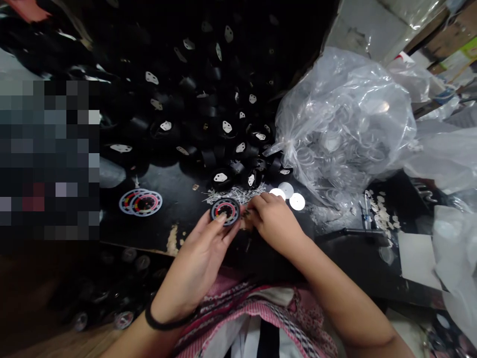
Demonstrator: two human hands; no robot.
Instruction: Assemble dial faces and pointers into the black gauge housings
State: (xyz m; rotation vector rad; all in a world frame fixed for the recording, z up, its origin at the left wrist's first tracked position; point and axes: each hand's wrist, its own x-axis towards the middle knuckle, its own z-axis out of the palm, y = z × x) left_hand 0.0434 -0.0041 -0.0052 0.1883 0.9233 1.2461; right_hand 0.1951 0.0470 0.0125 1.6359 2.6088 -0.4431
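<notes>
round dial (228,208) is clasped in left hand (204,248), right hand (274,219) curled, contents unclear, pale slivers (238,193) beyond.

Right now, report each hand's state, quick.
Left hand: holding the black-rimmed round dial, thumb on its face.
Right hand: fingers bent beside it; whether anything is held cannot be told.

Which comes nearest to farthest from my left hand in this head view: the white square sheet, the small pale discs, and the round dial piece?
1. Round dial piece: held in the left hand.
2. Small pale discs: on the table, just beyond the right hand.
3. White square sheet: far off to the right.
</notes>
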